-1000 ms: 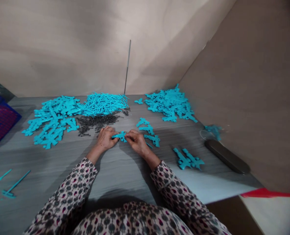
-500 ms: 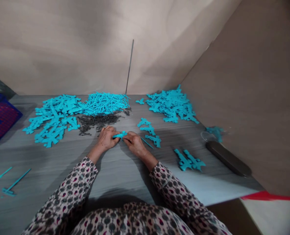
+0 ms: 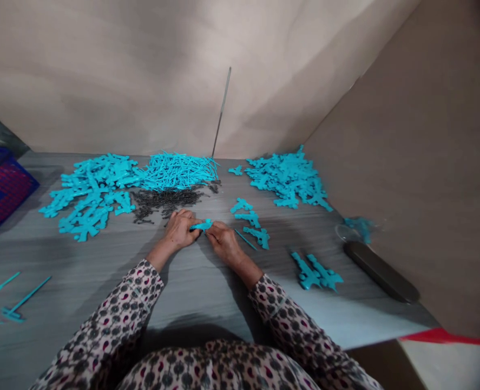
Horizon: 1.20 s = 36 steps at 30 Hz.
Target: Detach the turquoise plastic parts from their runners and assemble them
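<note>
Between my hands is a small turquoise plastic toy gun (image 3: 201, 225), lying sideways just above or on the table. My left hand (image 3: 178, 229) is closed on its left end, thumb and fingertips at the edge. The fingers of my right hand (image 3: 224, 242) are pinched at its other end; whatever small part may be between them is hidden. Right of that hand lies a thin turquoise stick (image 3: 245, 239). Three more toy guns (image 3: 248, 218) are set in a column beside it. A pile of small dark metal parts (image 3: 164, 201) spreads just beyond my left hand.
Turquoise gun pieces (image 3: 96, 187) are heaped at the back left, beside a heap of thin sticks (image 3: 178, 172). Another gun heap (image 3: 288, 176) is at the back right. A brown elongated case (image 3: 380, 271) lies by the right panel. A blue basket (image 3: 8, 189) stands far left.
The view has shifted slightly, so the table's things sit a little differently in frame. Both hands stay on the toy gun, which is turned slightly.
</note>
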Available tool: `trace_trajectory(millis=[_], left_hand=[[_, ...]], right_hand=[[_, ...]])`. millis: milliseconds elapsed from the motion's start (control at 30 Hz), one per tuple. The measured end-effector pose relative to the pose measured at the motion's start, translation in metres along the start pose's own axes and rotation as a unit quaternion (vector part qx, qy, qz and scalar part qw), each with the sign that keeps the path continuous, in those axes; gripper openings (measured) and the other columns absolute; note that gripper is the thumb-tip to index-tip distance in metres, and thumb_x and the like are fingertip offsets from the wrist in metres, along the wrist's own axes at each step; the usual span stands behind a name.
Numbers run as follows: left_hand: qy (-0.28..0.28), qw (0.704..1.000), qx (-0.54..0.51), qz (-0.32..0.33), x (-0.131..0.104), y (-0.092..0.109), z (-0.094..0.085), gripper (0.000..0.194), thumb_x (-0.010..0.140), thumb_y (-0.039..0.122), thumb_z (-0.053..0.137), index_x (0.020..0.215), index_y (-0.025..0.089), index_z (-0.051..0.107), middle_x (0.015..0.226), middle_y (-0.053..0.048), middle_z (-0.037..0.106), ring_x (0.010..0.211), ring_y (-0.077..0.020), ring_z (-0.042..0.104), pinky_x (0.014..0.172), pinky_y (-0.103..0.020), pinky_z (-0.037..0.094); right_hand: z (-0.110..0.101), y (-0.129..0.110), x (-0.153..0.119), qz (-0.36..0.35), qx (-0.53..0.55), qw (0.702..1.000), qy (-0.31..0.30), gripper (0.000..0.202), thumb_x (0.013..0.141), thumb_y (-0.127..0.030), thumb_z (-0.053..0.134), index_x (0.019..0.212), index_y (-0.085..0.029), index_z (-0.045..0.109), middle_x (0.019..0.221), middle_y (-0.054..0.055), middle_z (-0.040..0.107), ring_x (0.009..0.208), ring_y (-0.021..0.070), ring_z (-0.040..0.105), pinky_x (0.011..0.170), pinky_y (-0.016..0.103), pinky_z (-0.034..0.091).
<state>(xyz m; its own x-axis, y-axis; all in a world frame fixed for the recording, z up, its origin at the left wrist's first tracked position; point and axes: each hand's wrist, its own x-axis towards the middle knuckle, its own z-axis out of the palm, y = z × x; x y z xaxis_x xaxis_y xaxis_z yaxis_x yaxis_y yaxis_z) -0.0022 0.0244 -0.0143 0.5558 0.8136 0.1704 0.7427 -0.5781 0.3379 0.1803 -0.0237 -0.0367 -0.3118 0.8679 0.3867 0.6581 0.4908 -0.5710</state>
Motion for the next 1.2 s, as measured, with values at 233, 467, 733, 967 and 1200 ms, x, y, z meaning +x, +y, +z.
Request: trace_trajectory(millis=[233, 467, 733, 967, 1200], left_hand=[[-0.016, 1.000, 0.001, 0.000, 0.000, 0.001, -0.003, 0.024, 0.084, 0.028, 0.060, 0.103, 0.029, 0.075, 0.091, -0.005, 0.064, 0.098, -0.0246, 0.054, 0.083, -0.037, 0.033], [-0.021, 1.000, 0.002, 0.007, -0.001, 0.002, -0.006, 0.023, 0.087, 0.029, 0.056, 0.100, 0.027, 0.074, 0.096, -0.006, 0.065, 0.101, -0.0241, 0.053, 0.085, -0.037, 0.034], [-0.015, 1.000, -0.004, 0.016, -0.001, 0.003, -0.007, 0.021, 0.087, 0.030, 0.057, 0.095, 0.026, 0.076, 0.092, -0.006, 0.064, 0.099, -0.0250, 0.053, 0.084, -0.037, 0.035], [-0.018, 0.999, -0.008, 0.028, -0.001, 0.003, -0.007, 0.024, 0.089, 0.032, 0.054, 0.096, 0.023, 0.075, 0.093, -0.008, 0.063, 0.100, -0.0261, 0.052, 0.084, -0.037, 0.035], [-0.025, 0.999, -0.012, 0.019, -0.003, 0.007, -0.012, 0.024, 0.089, 0.031, 0.054, 0.095, 0.021, 0.074, 0.094, -0.009, 0.062, 0.102, -0.0280, 0.052, 0.086, -0.039, 0.035]], right_hand=[[0.009, 0.005, -0.004, -0.066, -0.057, 0.995, 0.050, 0.025, 0.092, -0.014, 0.043, 0.082, -0.019, 0.066, 0.088, 0.010, 0.066, 0.086, 0.0220, 0.059, 0.080, 0.035, 0.050], [-0.002, 0.004, 0.002, -0.039, 0.026, 0.999, 0.026, 0.024, 0.092, -0.015, 0.048, 0.072, -0.019, 0.061, 0.074, 0.004, 0.061, 0.067, 0.0156, 0.055, 0.064, 0.026, 0.045], [-0.008, 0.013, 0.001, -0.022, 0.059, 0.998, -0.005, 0.014, 0.087, -0.013, 0.055, 0.081, -0.019, 0.066, 0.077, 0.002, 0.060, 0.073, 0.0152, 0.057, 0.068, 0.025, 0.044], [-0.007, 0.011, 0.001, -0.026, 0.051, 0.998, 0.005, 0.019, 0.089, -0.014, 0.053, 0.087, -0.020, 0.071, 0.076, 0.003, 0.062, 0.072, 0.0164, 0.058, 0.069, 0.027, 0.046], [0.000, 0.011, 0.001, -0.003, 0.014, 0.999, 0.036, 0.020, 0.084, -0.014, 0.054, 0.069, -0.019, 0.066, 0.070, 0.003, 0.062, 0.068, 0.0164, 0.058, 0.065, 0.027, 0.045]])
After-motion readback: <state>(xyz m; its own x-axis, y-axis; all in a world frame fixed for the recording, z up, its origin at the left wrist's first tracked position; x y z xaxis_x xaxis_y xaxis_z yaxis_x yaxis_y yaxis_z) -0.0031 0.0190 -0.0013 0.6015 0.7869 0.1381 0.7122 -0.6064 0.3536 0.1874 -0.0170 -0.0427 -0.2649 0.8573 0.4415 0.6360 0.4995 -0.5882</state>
